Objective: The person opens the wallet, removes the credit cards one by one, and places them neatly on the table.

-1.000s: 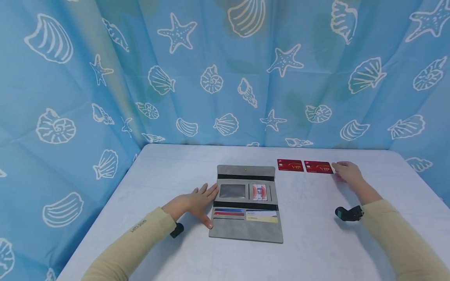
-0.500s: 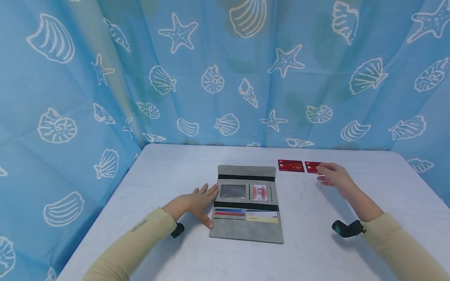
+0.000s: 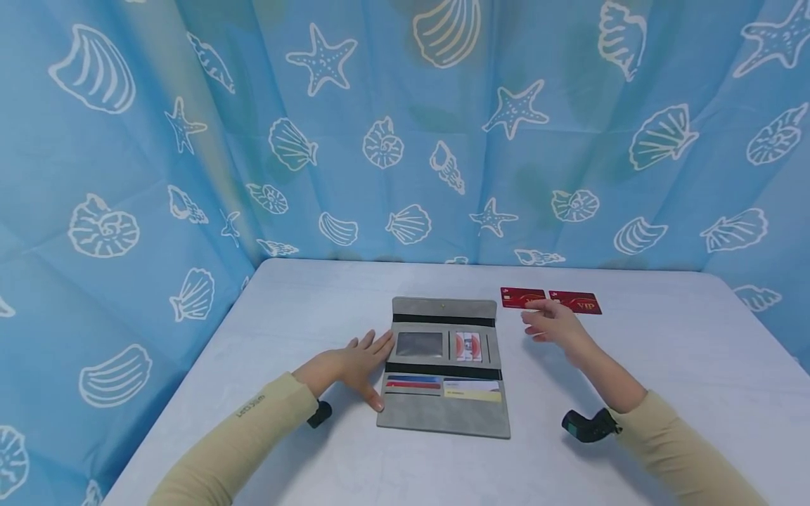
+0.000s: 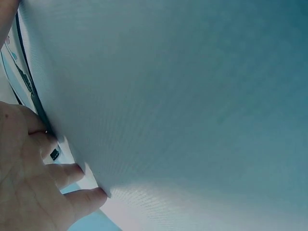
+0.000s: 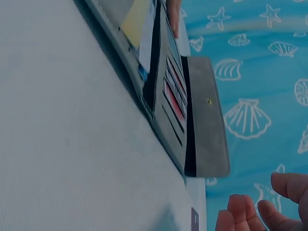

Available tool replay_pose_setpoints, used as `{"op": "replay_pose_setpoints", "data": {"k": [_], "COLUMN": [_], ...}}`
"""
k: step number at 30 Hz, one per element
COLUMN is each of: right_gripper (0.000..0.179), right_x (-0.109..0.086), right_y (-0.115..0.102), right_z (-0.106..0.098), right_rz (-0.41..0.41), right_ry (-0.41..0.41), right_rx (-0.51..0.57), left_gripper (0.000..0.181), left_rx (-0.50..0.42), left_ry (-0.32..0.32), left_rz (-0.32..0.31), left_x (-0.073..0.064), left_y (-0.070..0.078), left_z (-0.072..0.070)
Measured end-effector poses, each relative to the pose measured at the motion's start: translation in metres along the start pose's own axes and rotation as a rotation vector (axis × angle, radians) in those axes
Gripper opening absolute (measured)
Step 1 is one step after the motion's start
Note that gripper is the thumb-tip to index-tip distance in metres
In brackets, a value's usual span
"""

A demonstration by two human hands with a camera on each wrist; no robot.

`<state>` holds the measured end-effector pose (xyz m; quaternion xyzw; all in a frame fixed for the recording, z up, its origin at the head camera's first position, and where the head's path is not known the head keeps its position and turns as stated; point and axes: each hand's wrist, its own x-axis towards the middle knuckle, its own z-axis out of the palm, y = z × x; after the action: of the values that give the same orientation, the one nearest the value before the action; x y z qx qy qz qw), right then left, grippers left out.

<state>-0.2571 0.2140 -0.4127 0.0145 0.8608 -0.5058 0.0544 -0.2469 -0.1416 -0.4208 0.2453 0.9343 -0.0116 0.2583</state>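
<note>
Left hand [image 3: 356, 366], splayed, touches the unfolded gray wallet [image 3: 443, 419], likely steadying it; right hand [image 3: 558, 329], loosely parted, hovers empty near two red VIP cards [image 3: 583, 303]

We have a broad strip of white tabletop [image 3: 538, 422] to pass along between the unfolded grey wallet [image 3: 443, 420] and the right forearm [image 3: 610, 379]. More open surface lies right of the red VIP cards [image 3: 581, 302]. At the wallet's left edge, our spread left hand [image 3: 354, 367] blocks the approach. Our right hand [image 3: 555, 329] partly covers both cards in the head view. Beyond them, the seashell curtain [image 3: 380, 84] bounds the far side.
</note>
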Motion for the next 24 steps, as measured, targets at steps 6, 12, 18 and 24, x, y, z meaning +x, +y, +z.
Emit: {"op": "replay_pose_setpoints", "data": {"k": [6, 12, 18, 24], "right_gripper": [0.053, 0.049, 0.050, 0.052], "right_x": [0.000, 0.000, 0.003, 0.004], "right_y": [-0.007, -0.010, -0.010, -0.012], "right_z": [0.019, 0.033, 0.043, 0.051], "right_rz": [-0.023, -0.075, -0.105, -0.086], "right_ry": [-0.029, -0.056, -0.109, -0.163], "right_rx": [-0.072, -0.148, -0.215, -0.235], "left_gripper": [0.123, 0.124, 0.123, 0.123], "left_rx": [0.001, -0.002, 0.001, 0.001], "left_ry": [-0.002, 0.005, 0.013, 0.014], "left_rz": [-0.012, -0.012, -0.009, -0.015], "left_x": [0.002, 0.003, 0.003, 0.002], "left_y": [0.000, -0.001, -0.001, 0.000], "left_z": [0.000, 0.001, 0.002, 0.001]}}
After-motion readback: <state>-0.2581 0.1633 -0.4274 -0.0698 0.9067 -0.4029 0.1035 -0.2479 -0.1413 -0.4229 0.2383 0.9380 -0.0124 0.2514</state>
